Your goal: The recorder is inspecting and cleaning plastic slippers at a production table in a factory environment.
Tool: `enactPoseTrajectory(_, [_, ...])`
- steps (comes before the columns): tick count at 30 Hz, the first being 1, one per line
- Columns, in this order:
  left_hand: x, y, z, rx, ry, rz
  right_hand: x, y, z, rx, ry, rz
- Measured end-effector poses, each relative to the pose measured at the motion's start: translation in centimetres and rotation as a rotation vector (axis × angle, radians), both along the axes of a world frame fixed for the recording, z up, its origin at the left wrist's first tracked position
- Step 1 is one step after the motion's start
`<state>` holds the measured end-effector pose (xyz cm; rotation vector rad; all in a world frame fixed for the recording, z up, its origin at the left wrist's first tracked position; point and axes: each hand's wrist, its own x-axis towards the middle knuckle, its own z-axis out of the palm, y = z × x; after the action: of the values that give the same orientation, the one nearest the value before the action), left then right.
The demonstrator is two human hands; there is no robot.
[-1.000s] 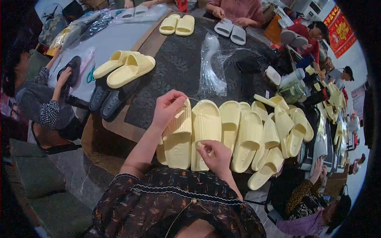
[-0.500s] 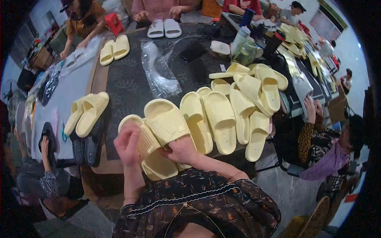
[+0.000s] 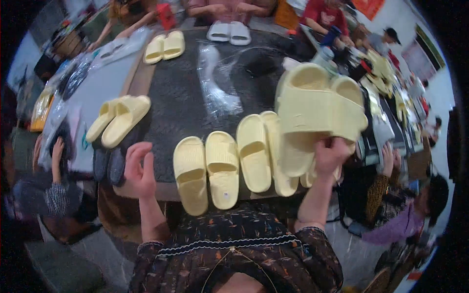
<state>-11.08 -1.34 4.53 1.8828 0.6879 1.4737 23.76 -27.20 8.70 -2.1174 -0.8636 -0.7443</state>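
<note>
Raised above the table's right part is a pair of pale yellow slide slippers [image 3: 305, 113], with my right hand [image 3: 333, 155] closed on the lower edge of their straps. They hide most of the slippers behind them. My left hand [image 3: 140, 168] hovers at the table's near left edge, empty, with thumb and fingers apart. Between my hands a yellow slipper pair [image 3: 223, 168] lies side by side along the near edge, toes away from me. Right of it lies another yellow slipper [image 3: 254, 154], partly beside one that the raised pair overlaps.
Yellow slipper pairs [image 3: 124, 122] lie on the left and far left of the dark table [image 3: 171, 97]. A clear plastic bag [image 3: 215, 83] lies mid-table, a white slipper pair [image 3: 229, 33] at the far edge. Several people work around, one with purple clothing [image 3: 398, 215] at right.
My right hand has lifted a slipper pair at the right. My left hand has let go of its slipper and moved left. The nearest pair now lies flat at the near edge. The view has shifted.
</note>
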Motion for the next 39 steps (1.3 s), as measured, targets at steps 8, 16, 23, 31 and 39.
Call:
enactPoseTrajectory(8, [-4.2,6.1,-0.3,0.117,0.513,0.372,12.8,-6.1,1.0,-0.141,0.006,-0.499])
enactPoseTrajectory(16, [-3.8,7.8,-0.7,0.147,0.728,0.279,19.4,-7.3,-3.5,-0.054,0.374,-0.324])
enactPoseTrajectory(23, [1.4,2.3,-1.5,0.016,0.897,-0.33,10.9,-6.1,-1.0,-0.076,0.417,-0.376])
enactPoseTrajectory(31, [6.3,1.5,-3.2,0.052,0.847,-0.36,-3.9,1.3,-1.2,0.097,0.346,0.307])
enactPoseTrajectory(39, [11.9,1.5,-6.3,0.008,1.094,-0.134,-12.3,13.4,-4.8,0.071,0.442,0.691])
